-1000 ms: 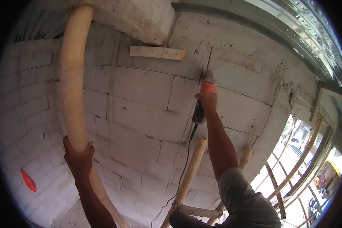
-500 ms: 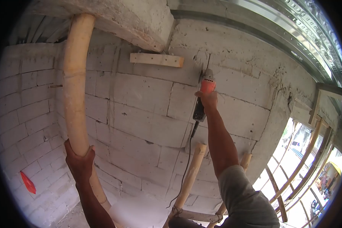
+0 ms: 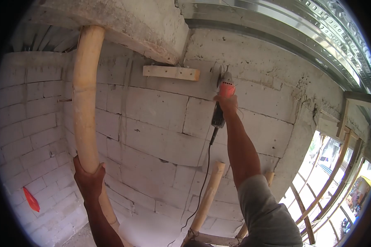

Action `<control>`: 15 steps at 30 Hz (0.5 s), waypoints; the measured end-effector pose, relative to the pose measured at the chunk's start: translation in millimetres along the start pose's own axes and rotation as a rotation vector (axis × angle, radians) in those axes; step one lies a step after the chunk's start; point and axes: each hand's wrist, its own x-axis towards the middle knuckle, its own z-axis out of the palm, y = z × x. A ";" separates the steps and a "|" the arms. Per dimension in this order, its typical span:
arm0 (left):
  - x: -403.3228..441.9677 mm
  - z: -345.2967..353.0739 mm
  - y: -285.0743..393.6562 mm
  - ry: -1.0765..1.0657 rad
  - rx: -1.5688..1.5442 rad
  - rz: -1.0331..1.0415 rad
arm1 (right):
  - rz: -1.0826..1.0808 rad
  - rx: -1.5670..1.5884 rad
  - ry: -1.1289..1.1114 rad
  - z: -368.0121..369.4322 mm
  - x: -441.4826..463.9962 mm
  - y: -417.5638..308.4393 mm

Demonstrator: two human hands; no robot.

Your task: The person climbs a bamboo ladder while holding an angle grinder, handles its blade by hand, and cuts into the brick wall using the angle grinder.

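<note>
My right hand [image 3: 226, 103] is wrapped round the body of a red and black angle grinder [image 3: 227, 89], with my arm stretched up. The grinder's disc stands edge-on against the grey block wall [image 3: 152, 111], near a vertical line cut in it; how deep the disc sits I cannot tell. A black cord [image 3: 206, 173] hangs from the grinder's lower end. On the left, my left hand [image 3: 89, 177] grips a thick upright bamboo pole [image 3: 85, 94] whose top meets the concrete beam [image 3: 148, 29].
A wooden block [image 3: 171, 73] is fixed to the wall below the beam. Bamboo ladder rails [image 3: 209, 193] lean below the grinder. Metal decking [image 3: 276, 20] runs overhead. A red object [image 3: 31, 199] shows on the left wall. A window opening with wooden bars [image 3: 321, 189] is at right.
The view has tilted slightly upward, so the wall and pole appear lower. Both hands keep their grips, and the grinder stays near the same cut line.
</note>
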 end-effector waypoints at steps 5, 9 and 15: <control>0.7 -0.6 1.0 -0.027 -0.029 -0.072 | 0.023 0.009 -0.065 -2.8 6.6 -6.4; 1.4 -0.3 -5.0 -0.030 -0.044 -0.080 | 0.021 0.010 -0.067 -4.0 11.4 -17.7; 0.3 -1.8 6.4 -0.017 -0.046 -0.069 | -0.024 0.013 -0.040 -5.0 19.1 -29.5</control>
